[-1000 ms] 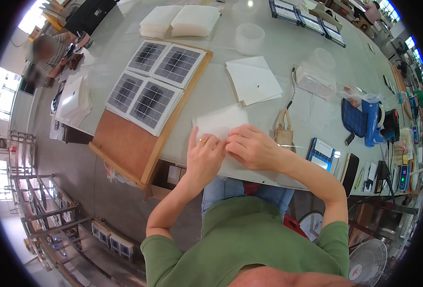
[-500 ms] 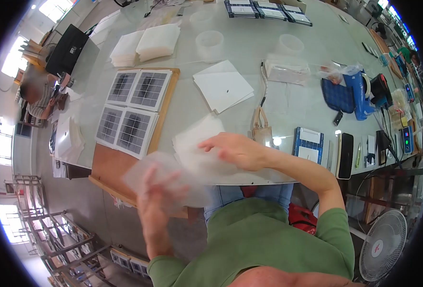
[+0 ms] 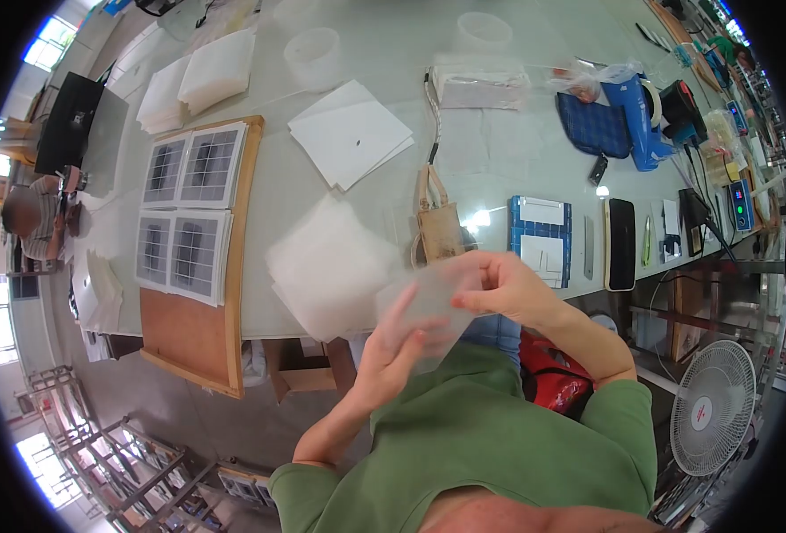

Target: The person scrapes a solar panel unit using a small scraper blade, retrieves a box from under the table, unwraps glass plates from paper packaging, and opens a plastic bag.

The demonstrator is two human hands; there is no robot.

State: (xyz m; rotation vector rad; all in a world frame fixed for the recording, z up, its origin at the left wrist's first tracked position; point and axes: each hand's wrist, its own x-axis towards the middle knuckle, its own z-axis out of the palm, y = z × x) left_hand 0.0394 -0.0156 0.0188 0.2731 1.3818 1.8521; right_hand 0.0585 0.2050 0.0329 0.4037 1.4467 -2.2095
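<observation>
A translucent sheet (image 3: 428, 306) is held between my two hands above the table's front edge. My left hand (image 3: 395, 346) has its thumb on the near face of the sheet, with its fingers showing through from behind. At the sheet's upper right corner, my right hand (image 3: 497, 286) pinches it between thumb and fingers. To the left of the hands lies a loose stack of translucent sheets (image 3: 331, 266). Behind that stack are white square sheets (image 3: 349, 133) with a small dark mark. A small beige bag (image 3: 439, 233) lies just beyond my right hand.
Solar panels (image 3: 189, 209) rest on a wooden board (image 3: 189, 333) at the left. Right of the bag are a blue panel piece (image 3: 539, 240), a phone (image 3: 619, 244) and a green pen (image 3: 647, 242). A person (image 3: 38, 209) sits at the far left; a fan (image 3: 713, 409) stands lower right.
The view has swung right. My left hand has brought a sheet from the left of the stack over to my right hand, which has left the stack and now grips the sheet's corner.
</observation>
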